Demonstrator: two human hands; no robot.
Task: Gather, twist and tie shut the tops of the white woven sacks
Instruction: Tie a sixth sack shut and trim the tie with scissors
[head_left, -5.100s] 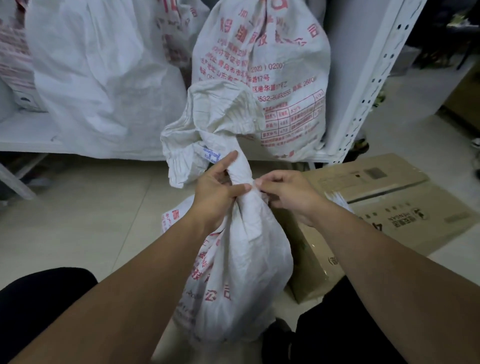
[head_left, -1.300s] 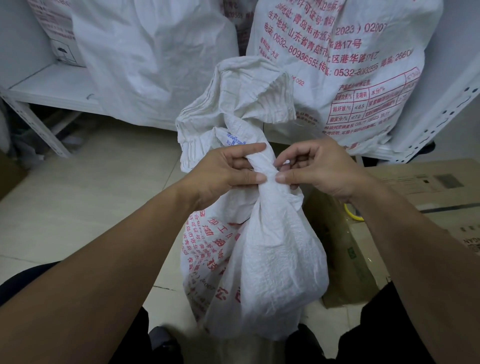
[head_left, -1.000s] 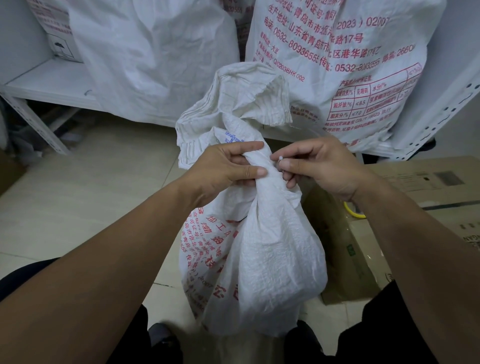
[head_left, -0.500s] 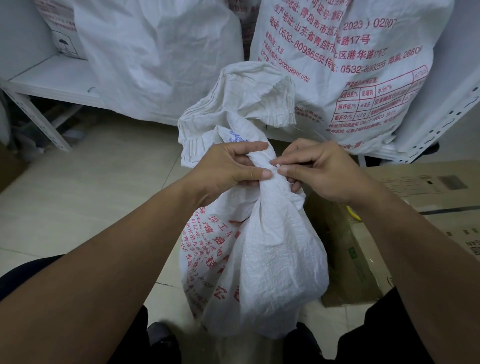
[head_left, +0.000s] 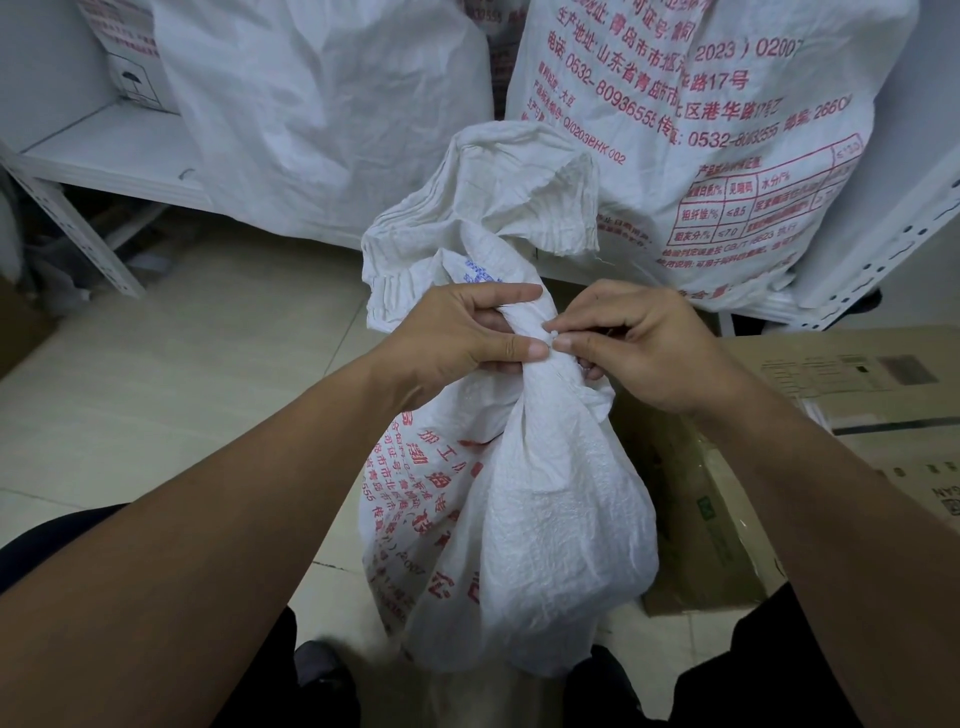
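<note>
Both bare forearms were held stretched forward and converging, the left hand (head_left: 467, 332) being curled round the twisted sack neck (head_left: 523, 319) (thumb laid across its near side), while a small white nub (head_left: 554, 334) was pinched between thumb and forefinger of the right hand (head_left: 644, 348).

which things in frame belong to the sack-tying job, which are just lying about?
Job: sack, left hand gripping its twisted neck, right hand pinching a small white bit, likely the tie; plain sack and printed sack behind, maybe next.
Lying about: cardboard boxes, shelf.
</note>
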